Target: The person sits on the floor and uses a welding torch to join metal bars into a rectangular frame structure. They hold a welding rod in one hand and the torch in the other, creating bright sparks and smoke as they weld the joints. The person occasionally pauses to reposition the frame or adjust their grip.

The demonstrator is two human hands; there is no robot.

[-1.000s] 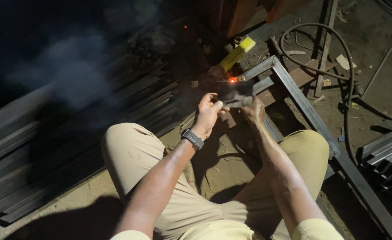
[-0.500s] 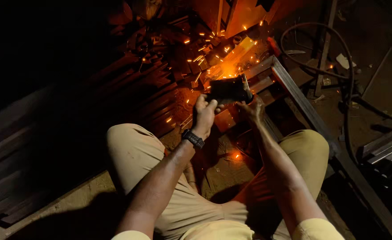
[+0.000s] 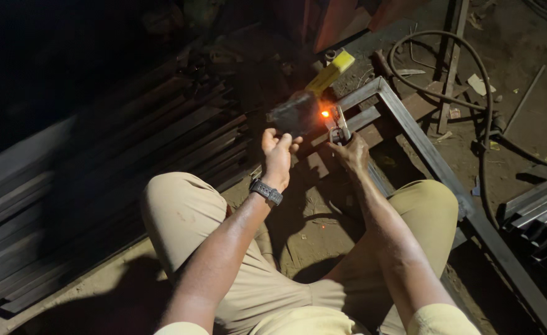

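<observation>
I squat over a grey steel frame (image 3: 410, 127) lying on the dirt floor. My left hand (image 3: 277, 154), a dark watch on its wrist, holds up a dark hand-held welding shield (image 3: 293, 113) over the frame's corner. My right hand (image 3: 351, 152) grips a metal electrode holder (image 3: 337, 127) whose tip points at a small glowing orange spot (image 3: 325, 113) on the frame's joint. A yellow-handled tool (image 3: 330, 71) lies just beyond the glow.
A stack of long dark steel bars (image 3: 112, 180) fills the left. A black cable (image 3: 472, 105) loops at the right. More steel sections (image 3: 540, 217) lie at the right edge. Scraps litter the dirt floor.
Half a second ago bright sparks and an orange glare sprayed from the joint; now only a small glowing spot stays. Both hands remain in place, the shield shifted slightly left.
</observation>
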